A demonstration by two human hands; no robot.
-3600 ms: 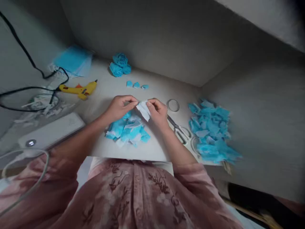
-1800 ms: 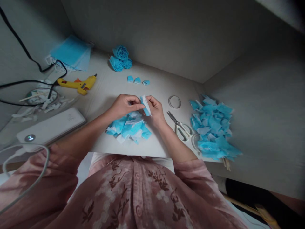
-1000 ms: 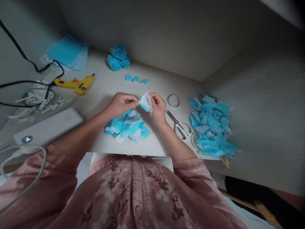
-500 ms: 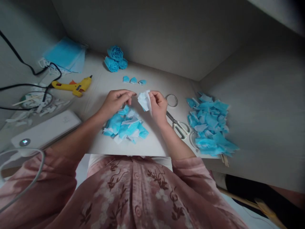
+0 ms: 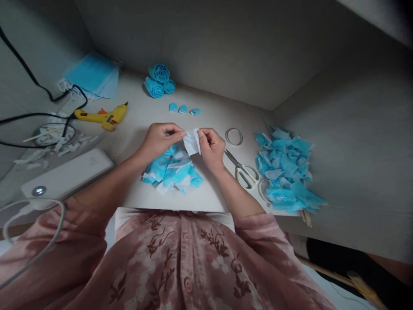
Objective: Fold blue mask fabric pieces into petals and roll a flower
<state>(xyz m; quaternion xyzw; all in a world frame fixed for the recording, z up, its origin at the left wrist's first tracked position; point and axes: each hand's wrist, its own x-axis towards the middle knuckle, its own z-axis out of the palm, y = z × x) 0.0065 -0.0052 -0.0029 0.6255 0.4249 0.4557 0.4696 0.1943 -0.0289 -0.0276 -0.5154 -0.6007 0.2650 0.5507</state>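
Left hand [image 5: 161,140] and right hand [image 5: 212,148] both pinching one white scrap [image 5: 191,144]
It's over the table [image 5: 208,199], just past the blue pile [image 5: 172,172] near the front edge; uneven tugging could tear it, a loose pinch could drop it.

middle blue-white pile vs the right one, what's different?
Size: the right pile is larger than the middle pile.
Place: the middle pile lies near the left hand; the right pile is past the scissors.
Edge: sticks poke out by the right pile, none by the middle pile.
Shared: both mix blue and white.
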